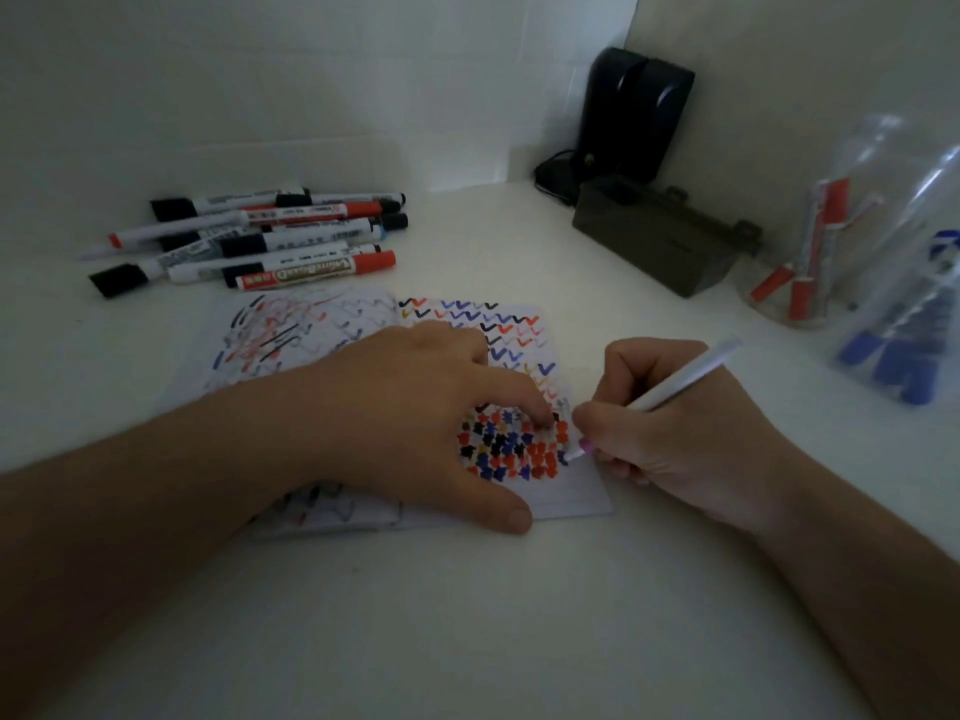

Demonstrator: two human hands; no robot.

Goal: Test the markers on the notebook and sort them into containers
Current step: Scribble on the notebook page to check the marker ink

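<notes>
Dim view from head cam, looking down at a white table (pixel 467 615) w/ two bare forearms reaching in. Open notebook (pixel 582 504) lies flat at centre, both pages covered in red, blue & black test marks: scribbles on the left page, rows of zigzag ticks on the upper right page, a dense patch of small blots lower right. Left hand (pixel 415 407) rests palm-down across the notebook, fingers spread & pressing the paper, thumb stretched toward the page's near edge, fingertips at the blot patch. Right hand (pixel 670 433) sits just beside the notebook's right edge, fingers curled & pinching a slim white marker (pixel 685 376) in a writing grip; barrel angles up & to the right, tip w/ a pinkish collar touches the page at the right edge of the blots. Cannot tell ink colour. Behind the notebook, to the left, a loose pile of markers (pixel 260 236) lies on the table, white barrels w/ black or red caps, roughly parallel. Far right, two clear containers: one (pixel 841 174) holding red-capped markers standing caps-down, and nearer, partly cut off by frame edge, another (pixel 930 210) holding blue-capped markers. At back right, a dark box-shaped object (pixel 660 236) in front of a taller black device (pixel 639 111) near the wall corner; what they are is unclear.
</notes>
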